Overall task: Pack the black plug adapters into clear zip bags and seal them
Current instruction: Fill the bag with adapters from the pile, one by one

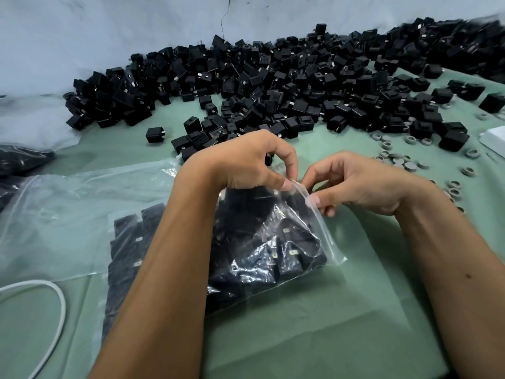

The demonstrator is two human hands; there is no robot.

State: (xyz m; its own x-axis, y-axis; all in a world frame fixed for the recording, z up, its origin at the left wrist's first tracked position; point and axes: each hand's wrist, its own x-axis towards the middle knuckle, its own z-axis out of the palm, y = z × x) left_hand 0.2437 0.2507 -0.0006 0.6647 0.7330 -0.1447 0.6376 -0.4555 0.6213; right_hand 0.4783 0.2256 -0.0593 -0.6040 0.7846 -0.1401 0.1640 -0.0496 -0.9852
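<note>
Hundreds of black adapters [273, 86] lie heaped along the far side of the green table [369, 283], banked against the pale wall, where either hand can reach them without the person shifting. Nearer, right under the person's wrists, sits the bag [267, 250] being worked on, already dark with adapters and resting on the table so its weight is carried there and not by the fingers.

Both hands meet at its mouth. The left hand [246, 162] pinches the zip strip between thumb and curled forefinger at the top corner; the right hand [358, 184] pinches the same strip just beside it, thumb on the near face. Held that close together, they seem to be lining up the two tracks to press the seal shut along its length, so I judge the filling done and the sealing in hand. How much of the strip is closed I cannot tell.

Some other bags [54, 214], slack and clear, lie to the left, with a second packed one partly under the left forearm. Grey rings [396, 157] are scattered on the right, and a white cable [58, 302] loops at the near left edge.
</note>
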